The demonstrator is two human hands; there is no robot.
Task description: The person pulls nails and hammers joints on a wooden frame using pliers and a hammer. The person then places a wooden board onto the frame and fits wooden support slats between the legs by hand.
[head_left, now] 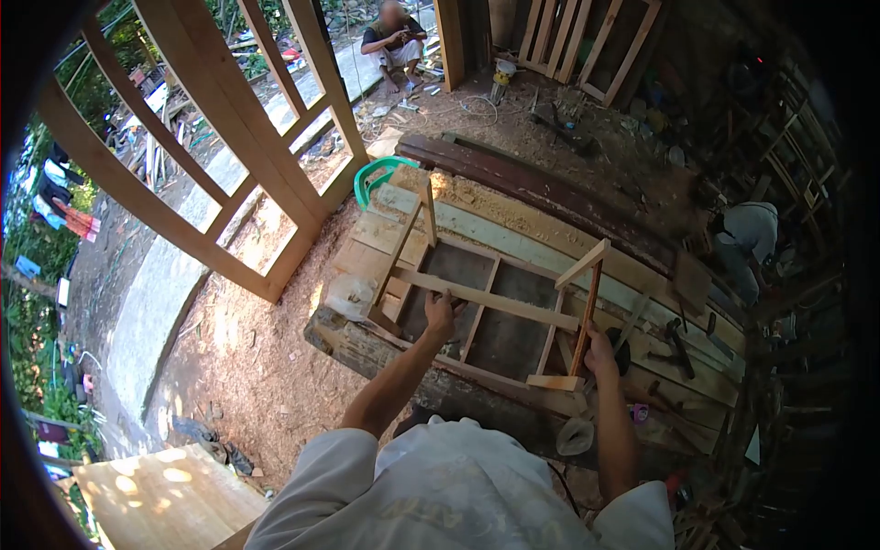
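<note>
A light wooden frame (495, 297), made of a long rail with upright end pieces, stands over the workbench. My left hand (442, 313) grips the rail left of its middle, with the fingers curled at its near edge. At the right end, my right hand (600, 352) is closed around the reddish-brown end piece (587, 316), which has short battens at its top and bottom. Beneath lies a flat panel frame (468, 334) with dark panes between thin wooden bars. My palms are partly hidden from view.
Planks (477, 225) and a dark beam (541, 194) lie along the bench's far side. A hammer (678, 348) rests at right, and a green plastic chair (378, 174) stands behind. One person (394, 41) sits outside; another (747, 238) bends at right. A tall wooden frame (275, 215) stands left.
</note>
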